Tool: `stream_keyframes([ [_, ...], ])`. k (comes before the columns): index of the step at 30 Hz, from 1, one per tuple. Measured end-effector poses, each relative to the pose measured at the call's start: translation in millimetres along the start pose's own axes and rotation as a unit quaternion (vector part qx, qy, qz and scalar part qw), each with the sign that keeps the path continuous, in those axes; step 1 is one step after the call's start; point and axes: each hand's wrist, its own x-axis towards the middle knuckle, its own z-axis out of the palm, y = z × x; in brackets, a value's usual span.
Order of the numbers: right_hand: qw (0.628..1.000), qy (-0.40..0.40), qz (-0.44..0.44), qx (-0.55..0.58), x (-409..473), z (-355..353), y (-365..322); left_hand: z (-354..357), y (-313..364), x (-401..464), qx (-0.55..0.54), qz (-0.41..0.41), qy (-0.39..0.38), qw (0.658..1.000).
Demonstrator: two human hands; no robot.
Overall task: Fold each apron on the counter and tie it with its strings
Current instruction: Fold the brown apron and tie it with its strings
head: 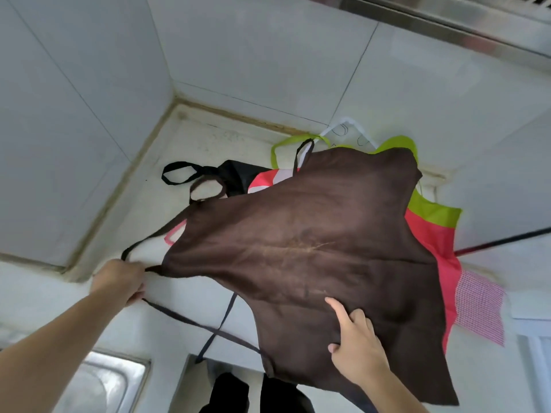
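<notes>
At the counter's front edge, 2 hands hold a brown apron [313, 245].
The left hand [120, 280] is curled round the apron's corner and dark strings [185, 318]; the right hand [356, 344] pinches its lower fabric, forefinger straight. The apron is spread over pink [438, 242], lime-green [429, 214] and black aprons [235, 174] toward the counter's [208, 138] back edge. A steel sink [101, 383] sits at the front-left corner.

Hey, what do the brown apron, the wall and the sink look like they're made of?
Brown apron: thin woven cloth, matte, probably cotton or a blend; it drapes and creases softly. Wall: glazed white tile, judging by its sheen and thin grout lines. Sink: looks like brushed stainless steel, grey with a blurry reflection.
</notes>
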Motion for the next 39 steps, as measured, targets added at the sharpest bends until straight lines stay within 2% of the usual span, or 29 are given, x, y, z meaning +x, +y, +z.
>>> stream_keyframes([
  [3,1.000,0.005,0.002,0.024,-2.5,-0.8,-4.2,-2.1,7.7,-18.7,0.175,0.118,0.052,0.976],
  [5,0.998,0.026,-0.003,0.051,-7.6,-0.7,-8.9,11.5,16.5,-39.0,0.189,0.211,0.054,0.957],
  [6,0.997,0.039,-0.014,0.065,-12.7,-1.9,-9.4,24.8,19.6,-52.3,0.187,0.251,0.013,0.950],
  [8,0.995,0.038,-0.075,0.057,-24.7,-1.7,-15.8,50.9,15.8,-83.3,0.191,0.295,-0.140,0.926],
  [11,0.981,-0.030,-0.178,-0.072,-40.4,13.5,-28.0,89.7,-4.7,-124.4,0.233,0.366,-0.335,0.836],
  [13,0.966,-0.067,-0.200,-0.147,-43.9,30.2,-31.9,110.9,-19.9,-143.1,0.267,0.383,-0.418,0.779],
  [15,0.965,-0.054,-0.200,-0.163,-42.8,41.4,-30.4,123.5,-31.5,-156.3,0.317,0.383,-0.475,0.726],
  [18,0.970,0.010,-0.211,-0.118,-37.8,37.1,-23.9,127.8,-40.3,-159.9,0.417,0.425,-0.458,0.660],
  [20,0.975,0.042,-0.210,-0.056,-35.5,25.9,-20.4,127.4,-41.4,-156.4,0.447,0.472,-0.417,0.635],
  [22,0.976,0.078,-0.205,0.008,-33.5,14.4,-18.0,126.1,-36.4,-152.8,0.407,0.511,-0.388,0.650],
  [24,0.974,0.087,-0.204,0.056,-33.5,0.8,-14.8,123.6,-26.6,-147.4,0.322,0.510,-0.382,0.700],
  [27,0.977,0.109,-0.183,0.013,-31.3,-4.2,3.5,112.4,-5.6,-145.9,0.160,0.429,-0.423,0.782],
  [29,0.988,0.101,-0.111,-0.034,-30.4,-9.3,24.9,104.2,7.6,-145.3,0.074,0.366,-0.437,0.819],
  [32,0.995,0.079,0.018,-0.060,-35.5,-28.4,61.1,91.2,19.0,-138.2,0.047,0.320,-0.444,0.836],
  [34,0.991,0.103,0.064,-0.055,-40.6,-43.4,84.8,80.7,25.2,-134.4,0.063,0.303,-0.453,0.836],
  [37,0.992,0.106,0.069,0.009,-54.4,-63.0,111.5,68.3,33.4,-138.2,0.099,0.297,-0.457,0.833],
  [39,0.999,0.025,0.039,0.026,-62.5,-78.3,124.6,60.5,44.8,-147.7,0.140,0.318,-0.454,0.820],
])
